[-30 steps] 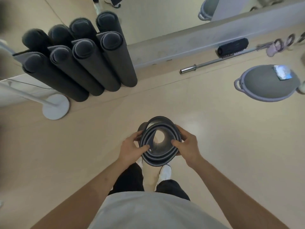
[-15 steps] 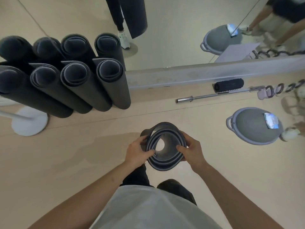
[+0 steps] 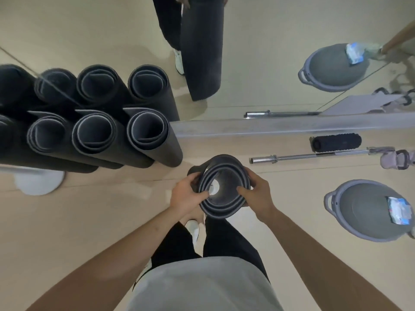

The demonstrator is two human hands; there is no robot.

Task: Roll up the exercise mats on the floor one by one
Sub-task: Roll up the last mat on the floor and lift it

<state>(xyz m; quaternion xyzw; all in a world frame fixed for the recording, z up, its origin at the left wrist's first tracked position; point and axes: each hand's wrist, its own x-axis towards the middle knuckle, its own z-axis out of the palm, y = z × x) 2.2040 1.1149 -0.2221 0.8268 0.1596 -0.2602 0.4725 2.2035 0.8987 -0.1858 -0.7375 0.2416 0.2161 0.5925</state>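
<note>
I hold a rolled dark grey exercise mat [image 3: 226, 212] upright in front of me, looking down into its open top end. My left hand [image 3: 186, 196] grips its left side, with the thumb curled over the rim. My right hand [image 3: 256, 194] grips the right side, fingers hooked over the edge. A loose outer flap sticks out at the upper left of the roll. Several other rolled mats [image 3: 143, 133] stand on end against the mirror wall to the left.
A mirror wall runs across the top, above a grey ledge [image 3: 292, 127]. A steel barbell [image 3: 314, 156] and a black foam roller [image 3: 335, 142] lie by the ledge. A grey balance dome [image 3: 368, 209] sits at right; a white round stand base [image 3: 38, 182] at left.
The view has tilted up toward the mirror, and the standing mats now appear closer. Both hands keep the same grip on the rolled mat.
</note>
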